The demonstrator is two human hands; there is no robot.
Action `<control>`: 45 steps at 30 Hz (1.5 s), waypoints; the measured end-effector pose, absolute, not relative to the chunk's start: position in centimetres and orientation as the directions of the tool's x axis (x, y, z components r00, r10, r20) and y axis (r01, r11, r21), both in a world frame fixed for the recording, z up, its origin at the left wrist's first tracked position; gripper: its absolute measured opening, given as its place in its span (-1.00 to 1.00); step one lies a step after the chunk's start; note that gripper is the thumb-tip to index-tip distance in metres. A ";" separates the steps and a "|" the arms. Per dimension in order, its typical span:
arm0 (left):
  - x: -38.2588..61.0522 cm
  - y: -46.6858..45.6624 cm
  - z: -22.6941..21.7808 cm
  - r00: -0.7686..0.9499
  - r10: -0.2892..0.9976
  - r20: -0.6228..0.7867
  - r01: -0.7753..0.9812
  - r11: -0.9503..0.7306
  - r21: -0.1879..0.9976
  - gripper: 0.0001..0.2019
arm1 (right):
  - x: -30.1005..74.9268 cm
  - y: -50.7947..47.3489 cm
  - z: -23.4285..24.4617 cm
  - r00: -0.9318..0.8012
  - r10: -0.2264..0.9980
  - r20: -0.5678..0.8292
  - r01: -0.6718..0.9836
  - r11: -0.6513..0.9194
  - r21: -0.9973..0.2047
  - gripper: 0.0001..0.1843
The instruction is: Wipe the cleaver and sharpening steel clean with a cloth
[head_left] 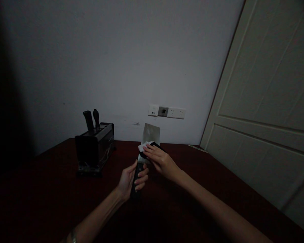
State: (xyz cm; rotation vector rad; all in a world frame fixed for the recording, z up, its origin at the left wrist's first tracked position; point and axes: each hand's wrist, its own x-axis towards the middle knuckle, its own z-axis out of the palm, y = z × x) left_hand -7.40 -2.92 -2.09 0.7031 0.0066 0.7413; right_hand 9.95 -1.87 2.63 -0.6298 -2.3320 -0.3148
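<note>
A cleaver (152, 132) with a broad metal blade and a black riveted handle is held upright above the table. My left hand (131, 179) is closed round its handle, thumb along the side. Against the lower part of the blade, my right hand (160, 158) presses a black and white cloth (142, 147), fingers laid over it. The cloth and the right hand hide part of the blade near the handle.
A dark knife block (95, 148) with two black-handled knives (88, 120) stands on the dark red table (53, 189) at the left. Wall sockets (176, 113) are behind the cleaver. A pale panelled door (263, 111) rises along the right side.
</note>
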 end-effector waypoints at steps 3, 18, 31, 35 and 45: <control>-7.5 -2.5 -2.5 0.758 0.606 0.242 -0.613 0.535 0.581 -0.70 | 9.8 -1.5 2.9 -0.606 0.363 0.708 0.548 0.836 0.040 -0.52; -7.8 -2.0 -3.0 0.779 0.576 0.248 -0.600 0.568 0.564 -0.73 | 9.9 -2.0 3.5 -0.708 0.372 0.600 0.494 0.868 0.044 -0.52; -8.0 -2.1 -2.8 0.764 0.592 0.255 -0.621 0.571 0.537 -0.70 | 11.9 -3.2 3.0 -0.745 0.351 0.567 0.443 0.896 0.028 -0.47; -8.0 -2.1 -2.7 0.762 0.602 0.239 -0.626 0.588 0.512 -0.72 | 12.7 -2.8 3.1 -0.710 0.383 0.591 0.475 0.880 0.000 -0.48; -8.0 -2.1 -2.8 0.756 0.608 0.242 -0.629 0.575 0.523 -0.71 | 13.0 -3.5 2.9 -0.747 0.381 0.545 0.462 0.887 0.014 -0.45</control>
